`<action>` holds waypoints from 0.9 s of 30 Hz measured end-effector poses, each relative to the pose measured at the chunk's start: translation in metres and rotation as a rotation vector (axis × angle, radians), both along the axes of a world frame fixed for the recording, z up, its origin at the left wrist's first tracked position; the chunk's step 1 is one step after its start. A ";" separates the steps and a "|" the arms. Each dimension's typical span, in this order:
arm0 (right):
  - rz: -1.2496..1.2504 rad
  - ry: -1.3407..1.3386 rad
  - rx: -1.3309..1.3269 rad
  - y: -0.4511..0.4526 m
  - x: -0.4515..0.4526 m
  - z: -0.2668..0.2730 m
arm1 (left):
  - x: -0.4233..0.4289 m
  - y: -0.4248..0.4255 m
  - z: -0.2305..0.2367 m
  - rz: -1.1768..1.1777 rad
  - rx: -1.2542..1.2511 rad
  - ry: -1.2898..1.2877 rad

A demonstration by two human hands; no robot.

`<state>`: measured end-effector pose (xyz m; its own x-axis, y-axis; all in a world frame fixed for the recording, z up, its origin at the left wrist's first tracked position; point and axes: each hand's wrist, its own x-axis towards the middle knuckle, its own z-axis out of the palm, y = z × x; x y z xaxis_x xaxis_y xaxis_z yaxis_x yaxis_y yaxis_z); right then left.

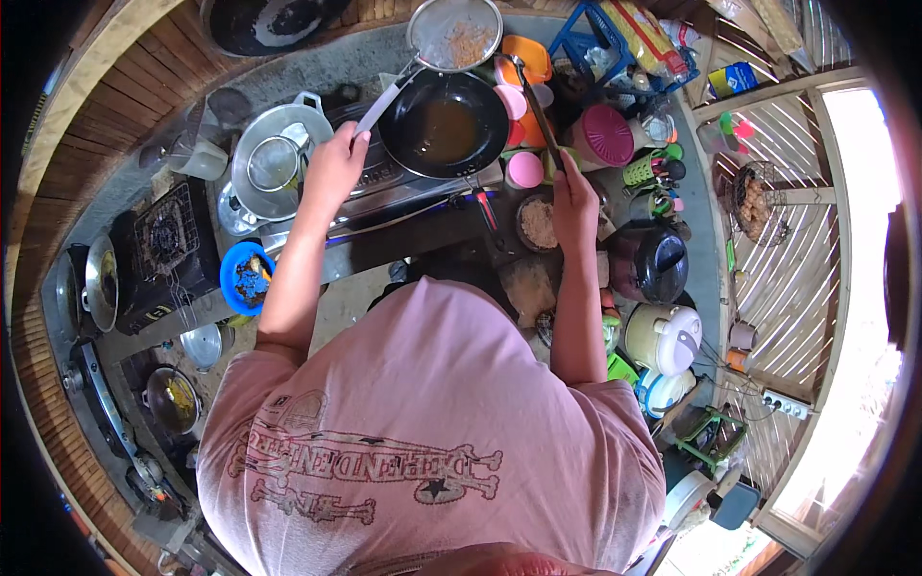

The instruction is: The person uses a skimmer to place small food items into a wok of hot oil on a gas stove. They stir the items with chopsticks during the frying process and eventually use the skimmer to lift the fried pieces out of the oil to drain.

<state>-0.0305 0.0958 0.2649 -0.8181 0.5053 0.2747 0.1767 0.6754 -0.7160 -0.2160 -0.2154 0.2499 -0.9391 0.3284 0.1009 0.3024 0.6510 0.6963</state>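
Observation:
My left hand [336,168] is closed around the pale handle of a mesh strainer [441,42], which holds browned bits at its right side. The strainer is above the far rim of a black frying pan [410,133] with brownish liquid in its bottom. In my right hand [574,201] is the long dark handle of a cooking utensil [536,108]; its head is near the strainer's right side. The pan is on a gas stove [371,183], its red and black handle [486,210] towards me. A bowl of pale crumbly food [539,223] lies beside my right hand.
Left of the stove is a large aluminium pot [248,189] holding a small strainer [274,164]; a blue bowl [229,277] is nearer me. Lidded plastic containers [607,135], a dark pot [648,263] and a rice cooker [663,338] crowd the right side.

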 end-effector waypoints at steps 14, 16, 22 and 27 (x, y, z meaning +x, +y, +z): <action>0.008 0.053 0.071 0.008 0.005 0.002 | 0.006 0.009 0.000 -0.004 -0.002 -0.006; -0.003 0.025 0.088 0.010 0.006 -0.001 | 0.008 0.010 -0.002 -0.007 0.010 -0.026; 0.000 0.076 0.081 0.007 0.004 -0.009 | 0.009 0.007 -0.011 -0.010 0.026 -0.054; 0.018 0.020 0.031 -0.001 0.005 -0.009 | 0.008 0.002 -0.019 0.001 0.028 -0.056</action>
